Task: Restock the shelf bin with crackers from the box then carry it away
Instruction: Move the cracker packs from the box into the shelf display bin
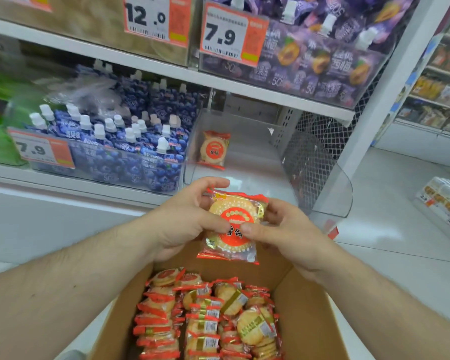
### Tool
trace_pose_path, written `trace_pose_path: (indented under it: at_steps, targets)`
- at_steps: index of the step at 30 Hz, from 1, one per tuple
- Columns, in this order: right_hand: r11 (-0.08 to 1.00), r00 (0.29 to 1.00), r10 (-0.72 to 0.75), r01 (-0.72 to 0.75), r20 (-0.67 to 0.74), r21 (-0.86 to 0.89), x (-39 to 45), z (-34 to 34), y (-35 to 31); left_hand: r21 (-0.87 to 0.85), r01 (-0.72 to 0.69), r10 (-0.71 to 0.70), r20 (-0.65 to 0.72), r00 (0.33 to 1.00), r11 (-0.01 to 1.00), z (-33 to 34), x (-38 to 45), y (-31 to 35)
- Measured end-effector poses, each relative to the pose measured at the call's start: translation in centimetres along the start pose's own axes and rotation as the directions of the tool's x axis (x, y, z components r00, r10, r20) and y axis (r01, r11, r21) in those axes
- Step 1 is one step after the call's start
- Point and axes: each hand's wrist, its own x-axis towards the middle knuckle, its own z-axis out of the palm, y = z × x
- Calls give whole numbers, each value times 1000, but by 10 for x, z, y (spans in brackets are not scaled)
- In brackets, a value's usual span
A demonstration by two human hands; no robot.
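The restock has barely begun, by the look of it: the clear bin (pixel 268 162) on the shelf holds just one pack (pixel 213 149), standing against its left wall, and the rest of its floor is bare. The box (pixel 307 307), directly below the bin in the view and nearest the person, is still crowded with packs (pixel 205 318) in rows, so nearly all the filling is left, and carrying the box away comes only after that. Between box and bin, just above the box's far edge and short of the bin's front lip, both hands hold a single cracker pack (pixel 234 227) face up. The left hand (pixel 185 219) grips its left side, thumb pressed on the front near the middle and fingers (pixel 213 181) curled over the top edge; the right hand (pixel 286 229) pinches the right side, thumb on the front close to the left thumb, the other fingers wrapped behind, so both sets of fingers are clamped on the pack. Both forearms reach forward over the box, converging toward the bin, wrists roughly level. Left of the bin stand blue spouted pouches (pixel 130 141); above it a shelf carries purple pouches (pixel 320 55).
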Motion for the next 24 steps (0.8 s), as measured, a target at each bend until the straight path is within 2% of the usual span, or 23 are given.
trace_pose_path:
  at_steps: [4,7,9,11,13,15,17,21,24]
  targets:
    - [999,999,-36,37,26,-29,7,4,-19,66,-62,63,-21,998,996,-6,1,15]
    - [996,995,-92,92,-49,-6,24,-1,-43,80,-191,200,-120,972,978,-16,8,25]
    - [990,977,-139,135,-162,-36,48,-9,-56,206,-265,319,-298,900,942,-27,17,23]
    - [992,959,-126,113,-254,-65,84,-18,-59,359,-230,380,-437,815,905,-38,29,15]
    - [996,958,-41,17,-284,-86,124,-24,-52,398,-165,362,-492,792,902,-44,39,6]
    - [991,954,37,-73,-299,-110,160,-25,-39,397,-120,320,-488,812,910,-46,48,0]
    - [989,948,49,-91,-314,-120,187,-19,-28,430,-103,315,-459,831,897,-47,55,-1]
    - [978,951,73,-127,-301,-164,228,1,-12,526,-90,368,-453,812,846,-50,60,-7]
    - [939,934,82,-190,-349,-287,252,10,4,531,-94,381,-461,801,842,-51,60,-10]
